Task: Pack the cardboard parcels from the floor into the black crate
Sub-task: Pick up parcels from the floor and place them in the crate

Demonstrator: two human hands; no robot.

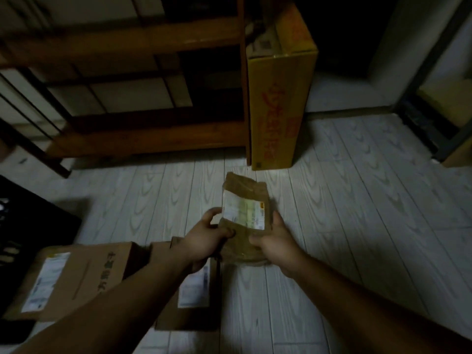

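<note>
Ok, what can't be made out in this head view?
Head view:
Black crate: cut off by the left edge, inside unseen.
Held parcel: label print too dim and blurred to read.
Floor parcel: partly covered by the left forearm.
Left hand and right hand: fingers behind the held parcel hidden by it.

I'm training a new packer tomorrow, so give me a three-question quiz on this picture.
1. True or false: the left hand and the right hand both grip the small parcel.
2. How many other labelled parcels lie flat on the floor?
3. The black crate is at the picture's: A left edge, B right edge, C top edge.
Key: 1 true; 2 two; 3 A.
</note>
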